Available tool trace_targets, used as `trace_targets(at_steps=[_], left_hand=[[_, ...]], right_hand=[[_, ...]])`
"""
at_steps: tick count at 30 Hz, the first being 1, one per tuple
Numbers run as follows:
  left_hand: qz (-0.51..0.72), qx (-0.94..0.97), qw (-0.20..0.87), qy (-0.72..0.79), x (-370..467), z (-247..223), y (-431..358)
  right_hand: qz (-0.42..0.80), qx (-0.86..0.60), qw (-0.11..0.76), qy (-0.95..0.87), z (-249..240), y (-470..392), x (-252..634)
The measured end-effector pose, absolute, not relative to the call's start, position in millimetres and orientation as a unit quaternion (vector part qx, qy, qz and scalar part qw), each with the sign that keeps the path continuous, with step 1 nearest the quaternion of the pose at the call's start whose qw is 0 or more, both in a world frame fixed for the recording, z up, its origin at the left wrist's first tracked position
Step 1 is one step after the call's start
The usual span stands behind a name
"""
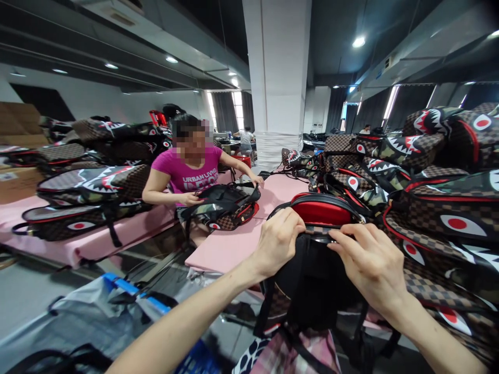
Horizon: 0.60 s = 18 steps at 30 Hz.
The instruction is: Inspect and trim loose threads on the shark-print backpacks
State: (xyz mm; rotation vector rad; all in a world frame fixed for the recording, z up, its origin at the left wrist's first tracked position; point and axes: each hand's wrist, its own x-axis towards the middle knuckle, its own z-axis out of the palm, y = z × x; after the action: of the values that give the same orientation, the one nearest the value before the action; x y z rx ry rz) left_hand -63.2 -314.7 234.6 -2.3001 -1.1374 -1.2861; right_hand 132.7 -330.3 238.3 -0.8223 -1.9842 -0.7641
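Observation:
A black backpack (312,280) with brown checkered sides stands in front of me at the pink table's edge. Its top is unzipped and the red lining shows. My left hand (278,241) is closed on the backpack's upper edge, left of the opening. With thumb and fingers pinched, my right hand (370,259) grips the same edge on the right. Between the hands runs a strip of checkered trim and a dark, shiny band. Fingertips hide the exact spots that are held.
Across the pink table (222,249) a co-worker in a magenta shirt (187,169) handles another backpack (222,208). Shark-face backpacks (448,218) are piled at my right, and more backpacks (93,192) lie at left. A grey sack (86,317) with a blue rim stands low left. A white pillar (278,78) rises behind.

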Motion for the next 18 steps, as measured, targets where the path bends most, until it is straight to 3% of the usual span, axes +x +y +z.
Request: trace_targets(at_steps=[9, 18], left_hand=[[-0.465, -0.791, 0.118, -0.380, -62.9, 233.7, -312.6], [-0.474, -0.793, 0.142, -0.355, -63.4, 233.0, -311.3]], right_hand=[[-0.311, -0.302, 0.442, -0.785, 236.7, -328.6, 135.8], [-0.325, -0.297, 0.413, -0.797, 238.0, -323.3, 128.9]])
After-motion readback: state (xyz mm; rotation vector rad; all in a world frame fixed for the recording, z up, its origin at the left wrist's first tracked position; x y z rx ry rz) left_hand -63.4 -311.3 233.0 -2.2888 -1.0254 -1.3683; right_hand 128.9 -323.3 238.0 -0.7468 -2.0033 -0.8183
